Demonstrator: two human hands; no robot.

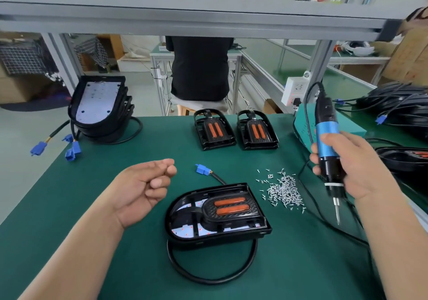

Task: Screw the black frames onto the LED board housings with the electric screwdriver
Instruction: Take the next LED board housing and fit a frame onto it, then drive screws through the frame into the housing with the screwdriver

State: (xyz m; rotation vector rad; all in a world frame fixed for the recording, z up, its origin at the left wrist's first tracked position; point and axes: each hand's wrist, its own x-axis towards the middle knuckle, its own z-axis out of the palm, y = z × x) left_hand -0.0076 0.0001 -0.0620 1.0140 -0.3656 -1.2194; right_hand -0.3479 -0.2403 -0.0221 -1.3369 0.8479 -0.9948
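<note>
Right grip [342, 160] wrapped round electric screwdriver [326, 123] barrel; left grip [143, 188] curled — contents impossible to tell. LED board housing [217, 214]: probably light, rigid plastic, prone to sliding on desk [143, 272] — brace at rim.

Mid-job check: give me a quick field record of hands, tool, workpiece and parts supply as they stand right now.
left hand: raised palm-up over the mat, fingers curled; whether it pinches a screw cannot be told
right hand: grips the electric screwdriver, bit pointing down, clear of the work
workpiece: housing with black frame lying in it, between the hands
screws: loose pile right of the housing
spare frames: two stacks at the far edge
spare housings: stack at far left
</note>
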